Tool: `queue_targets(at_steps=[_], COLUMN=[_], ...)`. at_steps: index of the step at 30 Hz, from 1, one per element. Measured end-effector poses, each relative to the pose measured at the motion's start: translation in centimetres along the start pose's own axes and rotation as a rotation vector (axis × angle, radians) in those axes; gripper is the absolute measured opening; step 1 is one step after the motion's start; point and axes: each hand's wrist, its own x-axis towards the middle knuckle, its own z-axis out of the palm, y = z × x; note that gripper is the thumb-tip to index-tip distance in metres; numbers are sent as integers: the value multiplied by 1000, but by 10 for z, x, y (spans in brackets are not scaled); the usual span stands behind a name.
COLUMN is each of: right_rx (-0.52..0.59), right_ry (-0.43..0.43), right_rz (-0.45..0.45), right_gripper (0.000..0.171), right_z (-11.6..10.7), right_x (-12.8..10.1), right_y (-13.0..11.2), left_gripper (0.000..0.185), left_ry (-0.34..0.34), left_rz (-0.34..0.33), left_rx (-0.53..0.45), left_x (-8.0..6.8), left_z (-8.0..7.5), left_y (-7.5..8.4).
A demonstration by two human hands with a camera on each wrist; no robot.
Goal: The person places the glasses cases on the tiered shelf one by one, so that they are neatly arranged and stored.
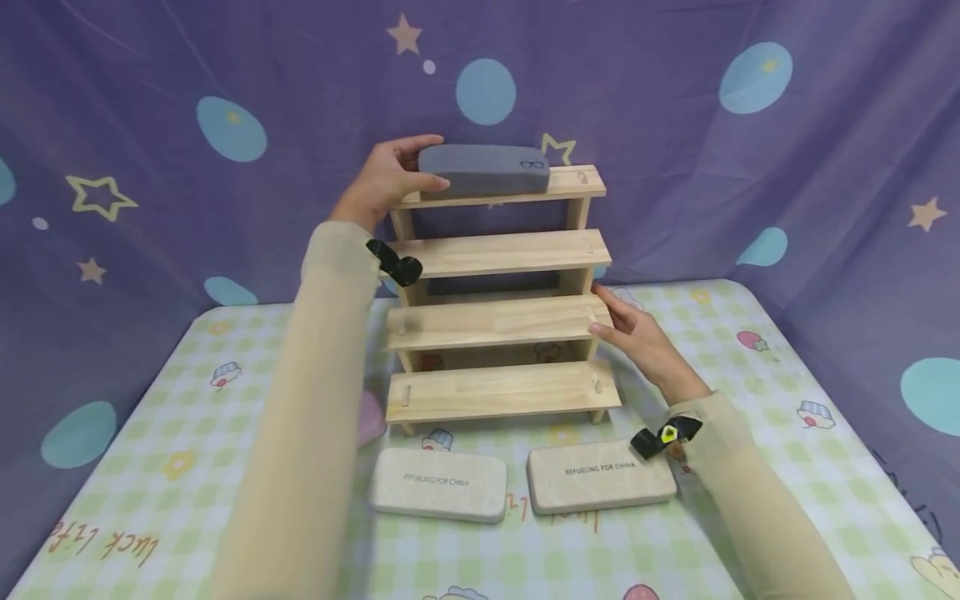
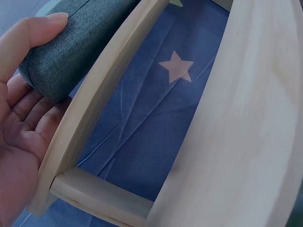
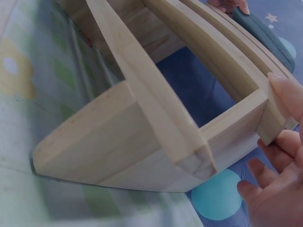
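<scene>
1. One grey case (image 1: 483,170) was up at the top board (image 1: 576,179) of a four-tiered wooden rack (image 1: 502,392), over its left and middle part, with a small spectacles print near the case's right end.
2. Left hand (image 1: 386,175): it grasped the case's left end, thumb on the near side and the other fingers round the far side and underneath.
3. Whether the board bore the case's full weight could not be told; the case was on it or just above it.
4. Right hand (image 1: 637,337): it pinched the right end of the third board from the top between thumb and fingers, seemingly to steady the rack.
5. Two more cases, a white case (image 1: 439,485) and a beige case (image 1: 600,477), both lettered "REFUELING FOR CHINA", lay flat on the checked tablecloth (image 1: 225,450) in front of the rack, side by side with a gap between; neither hand touched them.
6. Something pink (image 1: 370,418) showed beside the rack's lower left, too hidden by the left sleeve (image 1: 300,400) to identify.
7. As a judgement, placing the grey case looked nearly finished, with only its release left; the two lettered cases, both off the rack, looked like work not yet begun.
</scene>
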Motion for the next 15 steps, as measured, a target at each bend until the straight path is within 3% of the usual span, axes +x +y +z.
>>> queue_targets(at_steps=[11,15], right_rx=[18,30], right_ry=[1,4], right_rz=[-13,-11], right_gripper=[68,67], right_z=[0,1], right_x=[1,2], right_y=[0,2], left_gripper=[74,77], left_ry=[-80,-100], left_rz=[-90,-114], left_rx=[119,108], left_x=[2,3], left_z=[0,1], left_y=[5,7])
